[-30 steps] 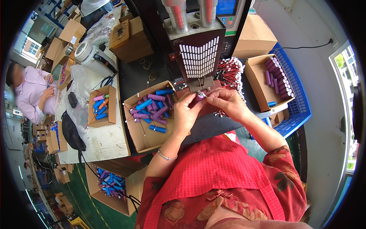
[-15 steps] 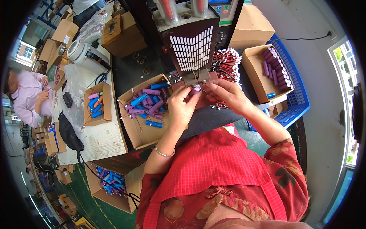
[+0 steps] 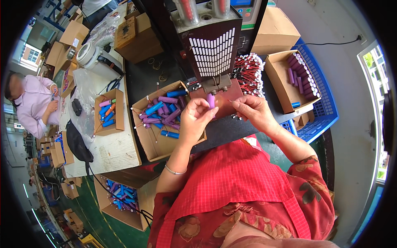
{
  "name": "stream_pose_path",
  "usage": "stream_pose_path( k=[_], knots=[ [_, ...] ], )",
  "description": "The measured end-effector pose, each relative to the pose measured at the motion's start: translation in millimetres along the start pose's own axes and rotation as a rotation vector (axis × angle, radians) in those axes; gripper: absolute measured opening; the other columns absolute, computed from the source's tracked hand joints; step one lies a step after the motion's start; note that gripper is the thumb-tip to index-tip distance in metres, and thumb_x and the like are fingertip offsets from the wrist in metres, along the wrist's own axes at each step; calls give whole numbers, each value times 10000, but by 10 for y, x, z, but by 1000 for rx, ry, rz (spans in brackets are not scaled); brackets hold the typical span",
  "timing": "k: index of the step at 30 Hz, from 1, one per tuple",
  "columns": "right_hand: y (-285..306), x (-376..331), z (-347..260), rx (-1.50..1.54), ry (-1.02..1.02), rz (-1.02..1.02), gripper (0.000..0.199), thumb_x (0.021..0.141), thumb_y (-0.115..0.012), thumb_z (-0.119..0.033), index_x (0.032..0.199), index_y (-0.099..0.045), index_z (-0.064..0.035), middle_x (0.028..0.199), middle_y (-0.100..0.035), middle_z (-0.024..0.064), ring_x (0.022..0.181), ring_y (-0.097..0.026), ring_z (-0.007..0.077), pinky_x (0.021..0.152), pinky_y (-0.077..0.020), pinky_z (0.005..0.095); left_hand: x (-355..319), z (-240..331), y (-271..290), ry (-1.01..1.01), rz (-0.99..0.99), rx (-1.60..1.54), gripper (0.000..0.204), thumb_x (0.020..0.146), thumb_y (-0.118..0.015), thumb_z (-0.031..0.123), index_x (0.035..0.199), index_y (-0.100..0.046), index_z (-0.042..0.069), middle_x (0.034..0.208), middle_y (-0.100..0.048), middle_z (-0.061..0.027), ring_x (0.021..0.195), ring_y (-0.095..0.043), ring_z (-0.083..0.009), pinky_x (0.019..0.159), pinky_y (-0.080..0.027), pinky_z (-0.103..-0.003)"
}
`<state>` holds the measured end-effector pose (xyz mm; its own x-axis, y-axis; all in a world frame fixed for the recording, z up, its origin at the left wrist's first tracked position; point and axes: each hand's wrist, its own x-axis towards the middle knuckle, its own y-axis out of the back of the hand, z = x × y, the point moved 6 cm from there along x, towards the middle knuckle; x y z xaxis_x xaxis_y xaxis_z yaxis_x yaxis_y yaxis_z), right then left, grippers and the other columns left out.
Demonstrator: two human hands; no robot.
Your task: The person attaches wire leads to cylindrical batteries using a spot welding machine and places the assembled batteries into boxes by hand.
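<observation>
In my left hand (image 3: 195, 120) a purple cylindrical battery cell (image 3: 211, 101) stands upright, pinched between thumb and fingers. It is just below the electrode head (image 3: 216, 84) of a spot-welding machine (image 3: 211, 49), over a reddish-brown plate (image 3: 225, 108). My right hand (image 3: 255, 110) is closed in a pinch to the right of the cell, apart from it. A thin wire (image 3: 230, 100) seems to poke from its fingertips; the rest is hidden by the fingers. Behind that hand lies a heap of red and black wires with white connectors (image 3: 249, 74).
An open cardboard box (image 3: 155, 144) of purple and blue cells sits left of my hands, a smaller box (image 3: 120, 111) beyond it. At right, a box of purple cells (image 3: 285, 99) rests on a blue basket (image 3: 328, 115). Another person (image 3: 35, 101) sits far left.
Both hands have come down and away from the electrode head, toward me. My left hand has brought the cell lower. My right hand has drawn apart from the cell to the right.
</observation>
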<state>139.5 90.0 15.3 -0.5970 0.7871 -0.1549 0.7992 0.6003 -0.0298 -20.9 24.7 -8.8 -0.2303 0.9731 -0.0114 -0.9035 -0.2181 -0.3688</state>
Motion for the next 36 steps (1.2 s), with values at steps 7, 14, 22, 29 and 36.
stream_pose_path(
  k=[7,14,22,29,36],
  knots=[
    [-172,170,-141,8,-10,-65,285,892,-533,-278,856,-632,-13,644,-565,-3,532,-466,36,465,-372,187,157,-21,-40,-197,21,304,354,789,-573,-75,1131,-527,2,1019,-622,-80,936,-588,-128,810,-465,-242],
    [-179,283,-74,105,-114,-85,272,881,-528,-226,833,-646,15,638,-568,20,501,-454,51,443,-355,196,196,56,-98,-278,48,315,338,775,-558,-91,1092,-558,27,991,-634,-64,902,-595,-114,787,-470,-241],
    [-187,253,-65,134,-79,-89,236,873,-538,-210,848,-629,6,619,-548,15,522,-478,63,468,-380,202,199,12,-90,-251,0,325,260,790,-562,-70,1043,-553,-16,958,-623,-60,876,-571,-96,770,-453,-235],
    [659,81,-497,-750,548,248,134,830,-591,-109,897,-601,7,786,-600,133,706,-598,221,622,-477,310,-84,431,557,-451,411,704,443,798,-594,-9,1216,-448,-24,1252,-445,-131,1128,-453,-219,965,-351,-331],
    [2263,544,-24,-1714,341,785,523,831,-523,-170,1278,-343,35,1369,-277,215,1272,-273,360,1027,-285,409,-396,567,1,-726,373,736,269,792,-588,-22,1055,-545,15,1206,-442,-155,1121,-450,-262,926,-393,-350]
  ],
)
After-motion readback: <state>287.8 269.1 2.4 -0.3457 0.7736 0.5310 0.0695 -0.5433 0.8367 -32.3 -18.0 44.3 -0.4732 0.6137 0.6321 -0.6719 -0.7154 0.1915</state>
